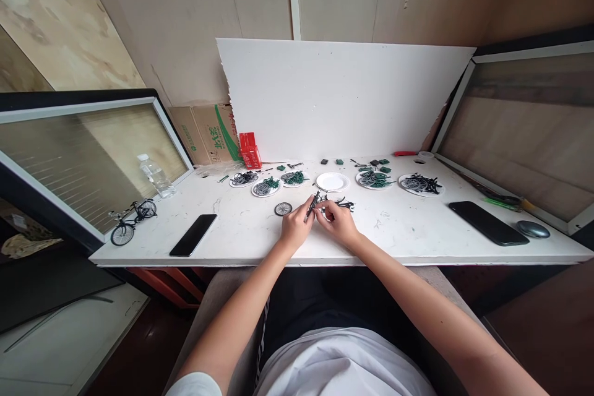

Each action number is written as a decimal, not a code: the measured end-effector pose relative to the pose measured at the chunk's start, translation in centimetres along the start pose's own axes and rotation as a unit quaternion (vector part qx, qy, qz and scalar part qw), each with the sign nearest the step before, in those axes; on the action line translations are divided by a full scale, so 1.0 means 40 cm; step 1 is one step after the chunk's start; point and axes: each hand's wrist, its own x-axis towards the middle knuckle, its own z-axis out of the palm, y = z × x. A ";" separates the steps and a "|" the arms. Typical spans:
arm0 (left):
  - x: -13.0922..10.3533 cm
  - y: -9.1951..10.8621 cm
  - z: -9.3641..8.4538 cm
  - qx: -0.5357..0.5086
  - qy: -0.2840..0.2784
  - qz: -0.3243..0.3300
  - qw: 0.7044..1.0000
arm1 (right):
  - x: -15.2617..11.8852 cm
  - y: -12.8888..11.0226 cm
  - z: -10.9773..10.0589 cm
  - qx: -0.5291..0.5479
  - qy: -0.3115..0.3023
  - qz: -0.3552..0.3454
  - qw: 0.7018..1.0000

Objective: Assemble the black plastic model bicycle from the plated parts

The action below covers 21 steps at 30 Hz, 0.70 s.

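My left hand (297, 223) is closed around a small dark bicycle-model part (312, 205), held tilted just above the table. Close beside it, the fingers of my right hand (338, 223) are pinched together against the part's near end. Whatever small piece they grip is too tiny to name. A loose spoked toy wheel (283, 208) lies flat to the left of my hands. Several black model pieces (346, 204) lie just behind my right hand, partly hidden by it. At the table's left end stands an assembled black model bicycle (134, 220).
Paper plates of black and green parts (375, 180) line the back, around a bare white plate (332, 182). One phone (193, 235) lies left, another phone (487, 223) right, beside a rounded grey object (533, 229). A bottle (156, 176) and red box (249, 150) stand behind.
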 end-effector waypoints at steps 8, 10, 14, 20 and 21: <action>0.002 0.003 -0.001 -0.007 0.002 0.000 1.000 | -0.002 0.006 0.001 -0.003 -0.006 0.010 1.000; 0.002 0.003 -0.002 -0.008 -0.003 -0.004 1.000 | -0.001 0.003 -0.001 -0.002 -0.005 0.009 1.000; 0.001 0.002 -0.001 -0.007 -0.004 -0.003 1.000 | 0.001 -0.005 -0.003 0.004 0.004 -0.002 1.000; -0.001 -0.002 0.004 0.002 0.012 0.002 1.000 | 0.000 0.002 0.003 -0.003 0.005 0.000 1.000; 0.000 -0.002 0.004 0.004 0.011 0.002 1.000 | -0.001 0.005 0.004 -0.004 0.003 0.002 1.000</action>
